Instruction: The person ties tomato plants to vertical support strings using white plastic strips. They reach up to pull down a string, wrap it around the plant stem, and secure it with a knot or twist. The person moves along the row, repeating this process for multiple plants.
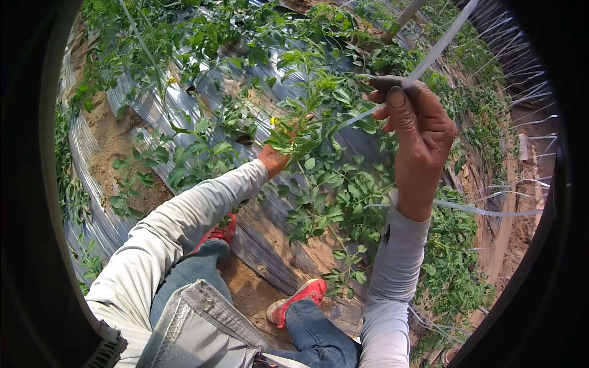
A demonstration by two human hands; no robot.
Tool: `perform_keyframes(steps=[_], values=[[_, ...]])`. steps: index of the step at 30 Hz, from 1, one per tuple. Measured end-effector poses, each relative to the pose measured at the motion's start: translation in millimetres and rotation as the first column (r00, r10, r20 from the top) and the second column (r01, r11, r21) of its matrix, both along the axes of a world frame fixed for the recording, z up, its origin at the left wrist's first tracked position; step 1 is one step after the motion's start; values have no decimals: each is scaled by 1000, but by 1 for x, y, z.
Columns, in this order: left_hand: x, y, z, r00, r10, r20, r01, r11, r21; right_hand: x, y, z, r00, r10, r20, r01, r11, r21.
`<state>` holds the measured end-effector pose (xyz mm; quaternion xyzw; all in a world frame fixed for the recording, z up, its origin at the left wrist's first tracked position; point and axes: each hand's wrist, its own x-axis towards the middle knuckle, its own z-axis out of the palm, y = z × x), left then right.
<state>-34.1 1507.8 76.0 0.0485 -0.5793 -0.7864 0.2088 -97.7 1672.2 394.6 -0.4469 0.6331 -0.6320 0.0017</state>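
Observation:
My right hand [421, 133] is raised at the right and pinches a translucent plastic twine [439, 48] between thumb and fingers; a dark covering is on one fingertip. The twine runs up to the top edge, and its lower part slants down left to the leafy top of a tomato plant [299, 135]. Among these leaves is my left hand [275, 158], its fingers mostly hidden, so its grip cannot be made out. A small yellow flower [274, 121] shows just above it.
Tomato plants [336, 207] grow through silvery plastic mulch film [262, 230], with bare soil [108, 133] at the left. Another twine [487, 211] crosses behind my right wrist, and many strands hang at the far right. A pole [405, 20] stands at the top. My red shoes [299, 299] are below.

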Motion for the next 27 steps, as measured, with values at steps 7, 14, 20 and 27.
perform_keyframes(steps=[7, 14, 20, 27], values=[[-2, 35, 48, 973, -136, 186, 202, 894, -401, 17, 5, 22, 936, 170, -308, -23, 903, 429], [17, 26, 42, 991, 7, 131, 64, 850, -523, 27, -17, 44, 878, 451, -159, -253, 720, 647], [22, 31, 67, 961, -99, 258, 143, 977, -156, 10, -16, 21, 674, 507, -538, 95, 663, 743], [30, 33, 77, 947, -235, 219, 253, 966, -58, -11, 2, -20, 824, 321, -467, 222, 575, 788]])
